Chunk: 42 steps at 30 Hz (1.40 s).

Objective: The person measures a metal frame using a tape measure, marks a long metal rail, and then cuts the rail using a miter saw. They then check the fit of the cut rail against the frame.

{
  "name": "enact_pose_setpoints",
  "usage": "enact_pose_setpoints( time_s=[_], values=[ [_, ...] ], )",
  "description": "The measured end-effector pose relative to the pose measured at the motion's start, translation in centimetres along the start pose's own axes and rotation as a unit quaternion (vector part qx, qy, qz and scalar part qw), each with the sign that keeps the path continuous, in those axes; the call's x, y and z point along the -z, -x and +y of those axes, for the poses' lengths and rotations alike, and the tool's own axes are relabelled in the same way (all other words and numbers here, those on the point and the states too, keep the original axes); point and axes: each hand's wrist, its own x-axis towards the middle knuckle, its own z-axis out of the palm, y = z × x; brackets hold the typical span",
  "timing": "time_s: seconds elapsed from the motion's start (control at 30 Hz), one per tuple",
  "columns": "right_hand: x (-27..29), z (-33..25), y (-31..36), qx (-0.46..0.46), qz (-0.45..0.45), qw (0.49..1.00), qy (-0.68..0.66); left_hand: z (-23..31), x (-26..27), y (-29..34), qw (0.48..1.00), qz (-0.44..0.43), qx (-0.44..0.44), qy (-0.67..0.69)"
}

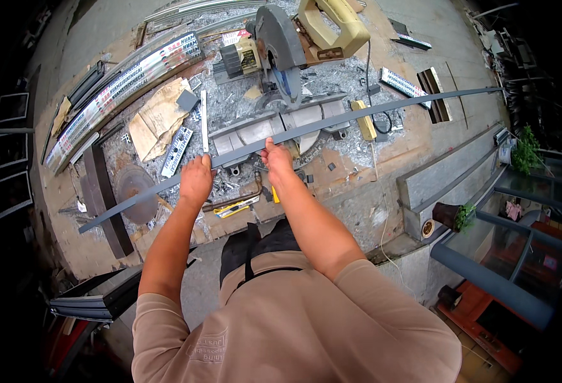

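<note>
A long, thin grey metal strip runs across the workbench, from the lower left to the far right. My left hand is closed around it left of the middle. My right hand grips the same strip a little farther right, its thumb on top. Beyond my hands stands a miter saw with a round blade, a grey guard and a cream handle. The strip passes over the front of the saw's pale metal base. The saw blade and the strip are apart.
Wrapped profiles lie at the left, near brown cardboard. A dark brown bar and a loose round disc lie under the strip's left end. A yellow-packaged item sits at the near edge. Metal shavings cover the bench; a cord hangs right of the saw.
</note>
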Motion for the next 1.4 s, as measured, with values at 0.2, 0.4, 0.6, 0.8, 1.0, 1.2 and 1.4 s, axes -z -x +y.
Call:
enact_pose_setpoints(
  time_s=[0.2,0.4,0.6,0.8,1.0,1.2,1.4],
  values=[
    [-2.7,2.2,-0.8,-0.008,-0.022,1.000,-0.004,-3.8,-2.0,-0.7,1.000,0.019,-0.006,-0.008],
    [-4.0,2.4,-1.6,-0.016,-0.029,0.999,-0.009,-4.9,-1.8,-1.6,0.999,0.027,-0.006,-0.016],
    [-3.7,0.5,-2.2,-0.079,-0.092,0.992,0.035,-6.4,-3.3,-3.0,0.998,0.055,-0.007,0.002],
    [3.5,-4.8,-2.2,-0.061,-0.126,0.985,0.099,-8.6,-4.1,-4.3,0.998,0.058,-0.003,-0.002],
    [11.4,-11.4,-7.3,0.006,0.009,0.997,0.072,-8.8,-3.9,-4.5,0.998,0.058,-0.006,0.004],
    [13.8,-15.8,-10.1,0.014,0.032,0.995,0.097,-8.4,-3.9,-4.8,0.999,0.050,-0.001,0.011],
    [12.5,-20.0,-6.5,0.107,0.082,0.983,0.120,-8.6,-4.1,-4.3,0.998,0.055,0.004,-0.010]
  ],
)
